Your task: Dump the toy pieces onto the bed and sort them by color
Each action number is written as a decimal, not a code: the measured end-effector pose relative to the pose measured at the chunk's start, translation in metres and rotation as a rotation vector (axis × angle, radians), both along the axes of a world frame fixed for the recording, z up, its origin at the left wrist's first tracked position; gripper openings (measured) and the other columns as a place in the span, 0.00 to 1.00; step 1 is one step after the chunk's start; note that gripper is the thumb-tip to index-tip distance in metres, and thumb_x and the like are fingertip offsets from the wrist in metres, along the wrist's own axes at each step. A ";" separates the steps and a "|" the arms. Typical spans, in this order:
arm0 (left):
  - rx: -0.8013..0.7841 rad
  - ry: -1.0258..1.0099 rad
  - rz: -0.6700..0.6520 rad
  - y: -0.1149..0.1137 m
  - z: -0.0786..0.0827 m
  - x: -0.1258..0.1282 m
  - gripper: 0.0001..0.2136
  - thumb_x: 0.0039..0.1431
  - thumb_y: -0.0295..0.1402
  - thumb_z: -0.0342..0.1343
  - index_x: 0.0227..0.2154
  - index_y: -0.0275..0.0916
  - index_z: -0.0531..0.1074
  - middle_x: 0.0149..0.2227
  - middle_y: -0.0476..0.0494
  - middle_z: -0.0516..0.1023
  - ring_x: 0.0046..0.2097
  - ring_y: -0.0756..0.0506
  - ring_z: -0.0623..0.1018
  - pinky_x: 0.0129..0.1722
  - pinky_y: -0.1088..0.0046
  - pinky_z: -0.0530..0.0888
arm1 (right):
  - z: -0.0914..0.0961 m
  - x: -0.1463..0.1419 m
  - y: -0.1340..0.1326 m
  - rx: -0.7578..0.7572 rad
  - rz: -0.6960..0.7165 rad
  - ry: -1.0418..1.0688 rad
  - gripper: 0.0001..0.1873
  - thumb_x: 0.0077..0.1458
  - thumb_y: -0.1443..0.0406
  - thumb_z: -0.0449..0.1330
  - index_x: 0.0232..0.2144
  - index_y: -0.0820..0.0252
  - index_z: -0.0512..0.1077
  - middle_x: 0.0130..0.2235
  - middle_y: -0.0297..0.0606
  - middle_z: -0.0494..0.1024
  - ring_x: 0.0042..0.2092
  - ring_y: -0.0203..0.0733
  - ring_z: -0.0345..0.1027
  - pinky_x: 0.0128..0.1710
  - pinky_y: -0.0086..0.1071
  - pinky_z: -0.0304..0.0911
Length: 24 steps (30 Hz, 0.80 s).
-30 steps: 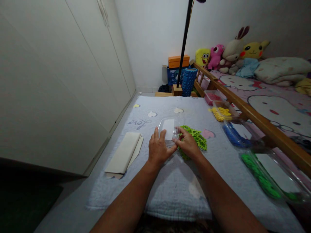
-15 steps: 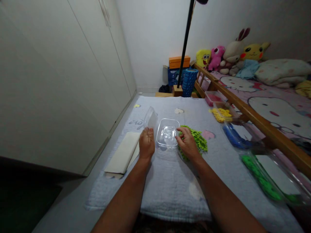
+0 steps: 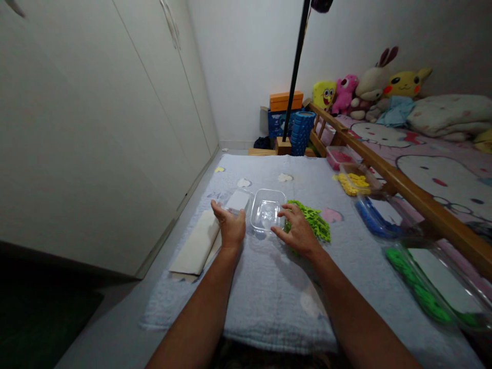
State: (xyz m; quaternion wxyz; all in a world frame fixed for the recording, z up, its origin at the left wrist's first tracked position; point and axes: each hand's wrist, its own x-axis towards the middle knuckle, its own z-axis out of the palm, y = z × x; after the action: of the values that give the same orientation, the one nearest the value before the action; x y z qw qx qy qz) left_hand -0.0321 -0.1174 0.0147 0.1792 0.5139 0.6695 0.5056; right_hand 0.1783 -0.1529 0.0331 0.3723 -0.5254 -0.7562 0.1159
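A clear plastic container (image 3: 268,212) with nothing in it sits in the middle of the cloth. Just left of it a clear lid (image 3: 239,200) with a white label lies about flat. My left hand (image 3: 231,225) is beside the lid's near side, fingers apart; whether it touches the lid is unclear. My right hand (image 3: 300,230) is at the container's right edge, thumb and fingers spread and curved, holding nothing. A heap of light green small pieces (image 3: 315,223) lies right of the container, partly hidden behind that hand.
Folded cream card (image 3: 196,246) lies at the left. Along the right stand clear boxes of pink (image 3: 340,158), yellow (image 3: 353,182), blue (image 3: 376,218) and green pieces (image 3: 418,287), beside a wooden bed rail (image 3: 407,184). A black pole (image 3: 294,77) rises behind the table.
The lid, upright in my left hand before, now lies down left of the container, and that hand's fingers have spread. My right hand's thumb and fingers are wider apart at the container's edge.
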 end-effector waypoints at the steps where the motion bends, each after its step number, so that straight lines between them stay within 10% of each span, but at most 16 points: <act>1: -0.012 0.030 0.009 -0.001 -0.001 0.001 0.42 0.59 0.31 0.55 0.68 0.38 0.34 0.69 0.20 0.50 0.69 0.34 0.62 0.67 0.51 0.63 | 0.000 0.000 0.000 0.005 -0.004 0.006 0.15 0.53 0.59 0.67 0.42 0.58 0.74 0.55 0.50 0.71 0.59 0.56 0.65 0.61 0.53 0.61; 11: -0.182 0.257 0.028 -0.001 0.004 0.005 0.39 0.54 0.29 0.58 0.68 0.31 0.50 0.73 0.17 0.29 0.74 0.25 0.33 0.69 0.43 0.50 | 0.004 0.000 -0.003 -0.019 0.045 -0.036 0.11 0.53 0.60 0.68 0.37 0.58 0.74 0.50 0.48 0.75 0.54 0.54 0.68 0.56 0.49 0.63; 24: -0.251 0.712 -0.257 -0.012 0.017 0.000 0.14 0.59 0.29 0.55 0.47 0.40 0.75 0.48 0.37 0.76 0.52 0.37 0.74 0.54 0.60 0.69 | 0.007 0.004 -0.001 0.005 0.075 -0.023 0.06 0.55 0.64 0.66 0.30 0.57 0.72 0.45 0.44 0.77 0.49 0.49 0.69 0.53 0.45 0.64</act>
State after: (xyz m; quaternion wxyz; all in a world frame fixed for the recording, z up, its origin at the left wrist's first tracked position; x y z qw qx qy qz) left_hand -0.0324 -0.1298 0.0312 0.0593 0.7106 0.6766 0.1837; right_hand 0.1824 -0.1537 0.0399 0.3602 -0.4969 -0.7801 0.1218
